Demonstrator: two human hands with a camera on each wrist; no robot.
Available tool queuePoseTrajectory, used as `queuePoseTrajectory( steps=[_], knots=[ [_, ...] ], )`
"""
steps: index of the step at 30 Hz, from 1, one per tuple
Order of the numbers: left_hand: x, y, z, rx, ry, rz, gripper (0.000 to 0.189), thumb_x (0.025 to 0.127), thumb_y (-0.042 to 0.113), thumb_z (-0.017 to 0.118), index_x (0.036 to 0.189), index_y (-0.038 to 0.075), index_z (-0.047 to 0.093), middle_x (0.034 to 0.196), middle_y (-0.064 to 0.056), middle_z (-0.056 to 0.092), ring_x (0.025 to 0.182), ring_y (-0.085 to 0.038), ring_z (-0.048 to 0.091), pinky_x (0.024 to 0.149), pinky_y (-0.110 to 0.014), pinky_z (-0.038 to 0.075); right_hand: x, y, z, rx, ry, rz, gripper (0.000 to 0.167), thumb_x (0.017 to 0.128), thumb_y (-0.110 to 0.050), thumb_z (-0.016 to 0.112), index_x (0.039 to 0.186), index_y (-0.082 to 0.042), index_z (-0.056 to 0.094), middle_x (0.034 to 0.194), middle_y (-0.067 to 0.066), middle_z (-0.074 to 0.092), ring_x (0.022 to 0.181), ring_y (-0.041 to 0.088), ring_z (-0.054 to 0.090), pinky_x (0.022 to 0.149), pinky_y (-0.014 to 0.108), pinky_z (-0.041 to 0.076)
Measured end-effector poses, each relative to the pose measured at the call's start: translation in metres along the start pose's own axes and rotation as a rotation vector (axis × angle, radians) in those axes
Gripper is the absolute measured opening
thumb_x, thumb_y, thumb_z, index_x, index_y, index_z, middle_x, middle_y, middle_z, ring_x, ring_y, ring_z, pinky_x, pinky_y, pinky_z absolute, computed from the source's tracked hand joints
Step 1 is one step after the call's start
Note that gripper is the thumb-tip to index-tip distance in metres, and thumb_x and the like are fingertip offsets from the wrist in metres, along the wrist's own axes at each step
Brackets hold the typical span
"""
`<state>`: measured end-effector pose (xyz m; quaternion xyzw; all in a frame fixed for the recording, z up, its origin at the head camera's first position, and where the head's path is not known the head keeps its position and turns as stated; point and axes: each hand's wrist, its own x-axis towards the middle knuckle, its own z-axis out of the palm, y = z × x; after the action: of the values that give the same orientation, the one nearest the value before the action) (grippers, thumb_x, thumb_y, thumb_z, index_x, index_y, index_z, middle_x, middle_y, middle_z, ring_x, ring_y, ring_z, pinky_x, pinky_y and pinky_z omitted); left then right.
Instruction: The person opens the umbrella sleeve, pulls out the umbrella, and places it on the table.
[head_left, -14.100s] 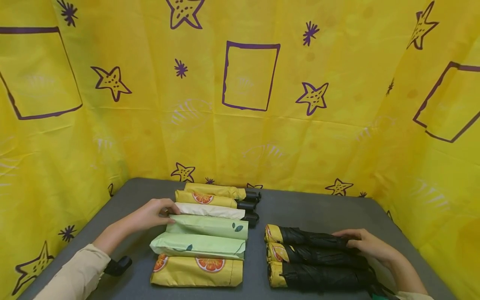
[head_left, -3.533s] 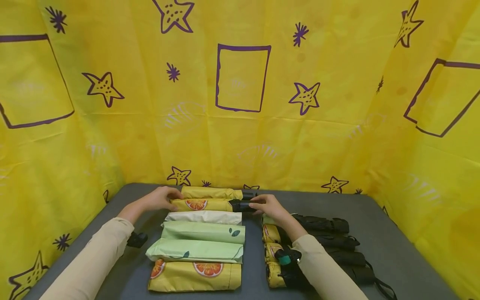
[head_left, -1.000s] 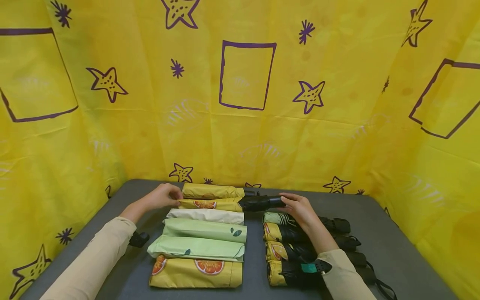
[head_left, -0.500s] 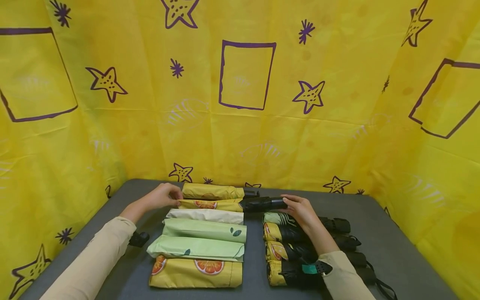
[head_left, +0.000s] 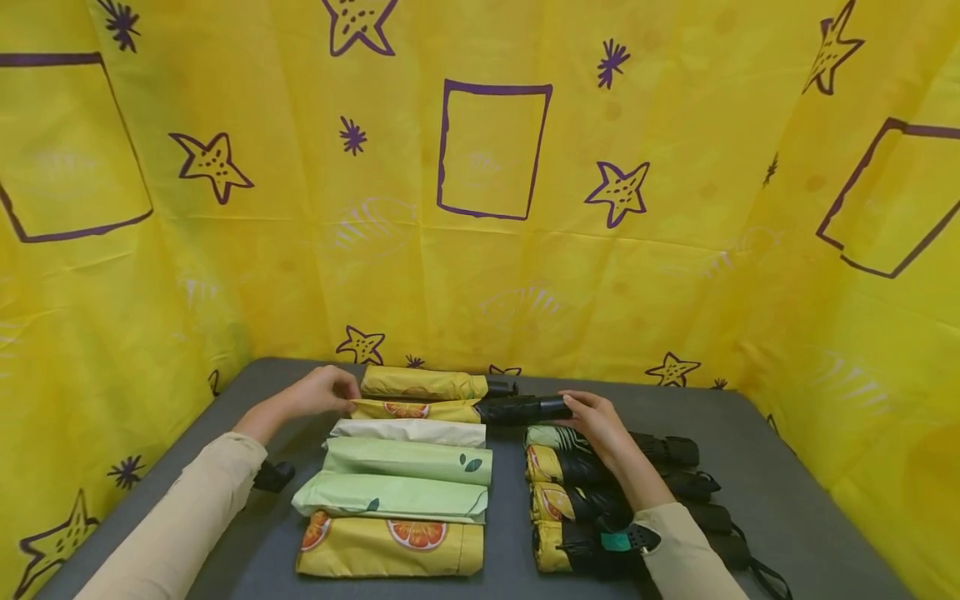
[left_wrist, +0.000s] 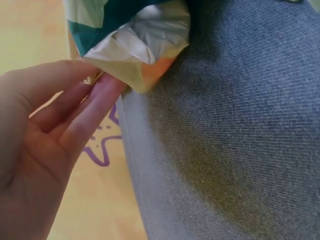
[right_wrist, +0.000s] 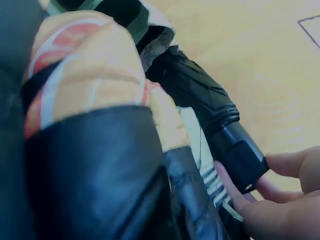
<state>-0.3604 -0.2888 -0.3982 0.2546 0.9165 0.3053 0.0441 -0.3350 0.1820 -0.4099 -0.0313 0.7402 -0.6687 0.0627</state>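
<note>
My left hand (head_left: 318,392) pinches the left end of a yellow umbrella cover (head_left: 442,411) printed with an orange slice. Its thumb and fingers meet at the fabric's edge in the left wrist view. A folded black umbrella (head_left: 517,409) sticks partly out of the cover's right end; the rest is hidden inside. My right hand (head_left: 600,421) grips the tip of its black handle (right_wrist: 240,155) between thumb and fingers. Behind lies another yellow-covered umbrella (head_left: 423,382). In front, a white cover (head_left: 412,431) lies flat, with no handle showing.
Two pale green covers (head_left: 408,462) and a wide yellow cover (head_left: 390,548) lie nearer me on the grey table (head_left: 247,542). Several bare folded umbrellas (head_left: 585,504) form a row at right, partly under my right forearm. A yellow patterned curtain (head_left: 495,283) surrounds the table.
Since the oldest frame, a green-tipped umbrella joined the right row and the white cover lost its handle. My right hand has drawn the black umbrella rightward partly out; almost nothing moved in the last second.
</note>
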Motion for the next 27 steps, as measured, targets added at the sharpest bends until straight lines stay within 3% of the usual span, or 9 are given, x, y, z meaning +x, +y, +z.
queuePoseTrajectory(
  steps=[7,15,27],
  knots=[
    [0.003,0.003,0.004,-0.066,-0.018,0.025,0.015,0.084,0.008,0.074,0.098,0.005,0.070,0.093,-0.010,0.071,0.082,-0.015,0.067,0.067,-0.025,0.055,-0.002,0.000,-0.001,-0.095,-0.022,-0.009,0.052,0.096,-0.015,0.062,0.141,0.006,0.044,0.140,0.028,0.045,0.108,0.026,0.064,0.099,0.041,0.053],
    [0.005,0.000,0.011,0.018,0.064,0.041,0.007,0.084,0.005,0.074,0.090,0.008,0.072,0.083,-0.003,0.070,0.072,-0.006,0.058,0.062,-0.024,0.051,0.001,0.003,-0.001,-0.033,0.019,0.020,0.061,0.095,-0.022,0.064,0.141,0.011,0.040,0.137,0.031,0.046,0.096,0.019,0.070,0.096,0.036,0.055],
    [0.002,-0.001,0.010,0.005,0.070,0.005,0.004,0.084,0.005,0.073,0.086,0.007,0.070,0.082,-0.004,0.070,0.069,-0.008,0.059,0.060,-0.025,0.050,-0.001,0.006,-0.011,0.040,-0.076,-0.002,0.052,0.096,-0.011,0.062,0.141,0.005,0.044,0.129,0.014,0.052,0.100,0.014,0.065,0.101,0.038,0.052]
  ],
)
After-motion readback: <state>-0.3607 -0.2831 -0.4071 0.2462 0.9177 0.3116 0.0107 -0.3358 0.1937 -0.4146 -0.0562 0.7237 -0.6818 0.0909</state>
